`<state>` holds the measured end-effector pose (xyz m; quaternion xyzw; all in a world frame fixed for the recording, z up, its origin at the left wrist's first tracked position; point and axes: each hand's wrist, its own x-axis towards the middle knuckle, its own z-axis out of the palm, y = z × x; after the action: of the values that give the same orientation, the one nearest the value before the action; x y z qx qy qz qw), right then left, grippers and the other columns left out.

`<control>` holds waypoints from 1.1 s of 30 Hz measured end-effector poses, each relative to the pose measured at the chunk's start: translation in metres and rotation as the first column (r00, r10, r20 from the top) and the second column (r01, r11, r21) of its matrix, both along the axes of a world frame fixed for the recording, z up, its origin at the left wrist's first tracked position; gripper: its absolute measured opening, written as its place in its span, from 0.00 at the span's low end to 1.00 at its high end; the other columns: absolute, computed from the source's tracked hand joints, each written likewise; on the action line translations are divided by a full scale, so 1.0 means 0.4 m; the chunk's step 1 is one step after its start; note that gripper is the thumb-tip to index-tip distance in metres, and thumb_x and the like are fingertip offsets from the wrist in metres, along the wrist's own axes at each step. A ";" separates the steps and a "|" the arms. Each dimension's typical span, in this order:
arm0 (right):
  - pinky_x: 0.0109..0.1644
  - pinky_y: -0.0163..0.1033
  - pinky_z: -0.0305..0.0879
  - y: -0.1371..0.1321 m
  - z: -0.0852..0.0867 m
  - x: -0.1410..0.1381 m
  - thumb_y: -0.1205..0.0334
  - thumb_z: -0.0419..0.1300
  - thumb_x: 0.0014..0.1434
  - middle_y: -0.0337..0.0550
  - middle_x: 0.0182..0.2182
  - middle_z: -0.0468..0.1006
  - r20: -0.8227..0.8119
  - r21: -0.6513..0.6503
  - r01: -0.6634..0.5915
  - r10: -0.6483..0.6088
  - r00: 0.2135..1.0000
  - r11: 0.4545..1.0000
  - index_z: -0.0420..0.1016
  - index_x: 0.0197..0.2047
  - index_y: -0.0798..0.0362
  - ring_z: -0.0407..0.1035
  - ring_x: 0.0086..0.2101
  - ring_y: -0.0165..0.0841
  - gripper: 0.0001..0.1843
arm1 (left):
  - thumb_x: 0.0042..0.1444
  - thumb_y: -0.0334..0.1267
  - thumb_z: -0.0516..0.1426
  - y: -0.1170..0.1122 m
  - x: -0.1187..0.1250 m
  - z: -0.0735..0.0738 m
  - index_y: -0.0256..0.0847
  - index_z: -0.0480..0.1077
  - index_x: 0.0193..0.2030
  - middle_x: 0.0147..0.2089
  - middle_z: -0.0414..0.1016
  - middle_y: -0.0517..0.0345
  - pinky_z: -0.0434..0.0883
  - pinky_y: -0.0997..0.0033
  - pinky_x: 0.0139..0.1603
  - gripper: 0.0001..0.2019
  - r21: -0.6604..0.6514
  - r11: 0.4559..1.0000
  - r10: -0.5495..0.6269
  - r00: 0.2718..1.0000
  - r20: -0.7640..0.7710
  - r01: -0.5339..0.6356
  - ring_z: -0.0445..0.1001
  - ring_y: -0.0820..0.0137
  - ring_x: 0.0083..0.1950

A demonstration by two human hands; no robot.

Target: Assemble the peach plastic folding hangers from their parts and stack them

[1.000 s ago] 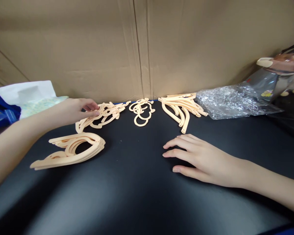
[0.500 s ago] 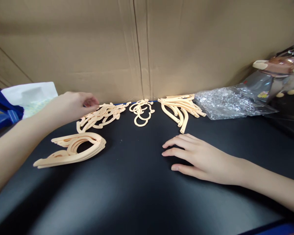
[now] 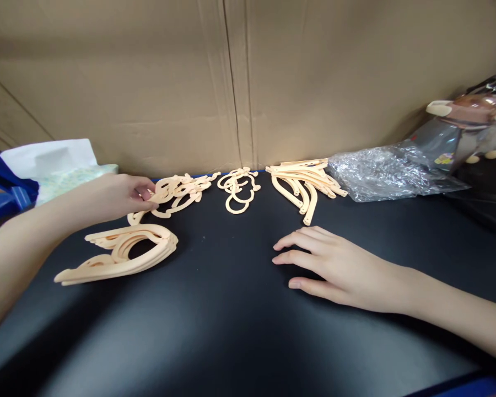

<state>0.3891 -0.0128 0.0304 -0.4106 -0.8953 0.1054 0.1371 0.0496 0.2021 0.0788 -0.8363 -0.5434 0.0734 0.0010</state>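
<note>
At the left pile of cream plastic hanger pieces [image 3: 182,190], my left hand [image 3: 124,196] has its fingers curled and closed on a piece at the pile's near-left edge. The hand hides part of that piece. In front of this pile lies a stack of folded cream plastic hangers [image 3: 149,259]. My right hand [image 3: 326,267] rests on the black tabletop, fingers apart and holding nothing. Beyond it is a pile of curved hanger arms [image 3: 308,190]. Small hanger hooks [image 3: 240,190] lie in a heap between the two piles.
A tall cardboard sheet [image 3: 169,82] stands along the table's back edge. At the right back lies a crumpled clear plastic bag [image 3: 380,173], beside a wrapped brown item [image 3: 471,118]. A white packet [image 3: 53,160] and a blue frame [image 3: 8,187] are at the left.
My left hand has come down and slightly left onto the left pile, its fingers now at a piece there. My right hand has stayed where it was.
</note>
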 end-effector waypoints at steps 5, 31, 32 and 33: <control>0.55 0.49 0.65 -0.001 -0.003 0.001 0.59 0.54 0.68 0.48 0.53 0.72 0.002 0.008 -0.003 0.003 1.000 1.000 0.71 0.53 0.54 0.67 0.50 0.39 0.14 | 0.54 0.50 0.50 -0.013 0.003 0.004 0.40 0.73 0.40 0.35 0.79 0.57 0.62 0.72 0.35 0.18 0.025 0.999 0.024 1.000 -0.006 -0.024 0.72 0.64 0.35; 0.51 0.45 0.66 0.010 -0.009 0.001 0.59 0.55 0.67 0.45 0.45 0.77 -0.043 0.095 0.109 -0.105 0.994 0.990 0.71 0.50 0.54 0.71 0.44 0.37 0.12 | 0.48 0.38 0.53 -0.386 0.194 -0.074 0.43 0.72 0.29 0.24 0.69 0.65 0.61 0.78 0.26 0.06 -0.422 0.838 0.013 0.761 0.649 0.345 0.66 0.75 0.26; 0.51 0.45 0.66 0.012 -0.011 0.003 0.59 0.55 0.67 0.45 0.44 0.78 -0.050 0.100 0.128 -0.124 0.991 0.987 0.71 0.49 0.54 0.71 0.43 0.37 0.11 | 0.48 0.37 0.54 -0.385 0.195 -0.080 0.43 0.72 0.31 0.25 0.69 0.66 0.61 0.78 0.26 0.07 -0.421 0.836 0.007 0.761 0.649 0.351 0.66 0.75 0.26; 0.50 0.44 0.67 0.014 -0.012 0.005 0.59 0.55 0.67 0.44 0.44 0.78 -0.054 0.099 0.140 -0.135 0.989 0.985 0.71 0.49 0.54 0.71 0.43 0.37 0.11 | 0.48 0.36 0.54 -0.382 0.196 -0.084 0.44 0.73 0.34 0.25 0.70 0.67 0.61 0.78 0.26 0.07 -0.418 0.838 0.004 0.760 0.650 0.352 0.66 0.75 0.26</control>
<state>0.3911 -0.0074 0.0255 -0.4614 -0.8654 0.0592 0.1861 0.1279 0.0492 0.0452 -0.8290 -0.3883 -0.0665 -0.3969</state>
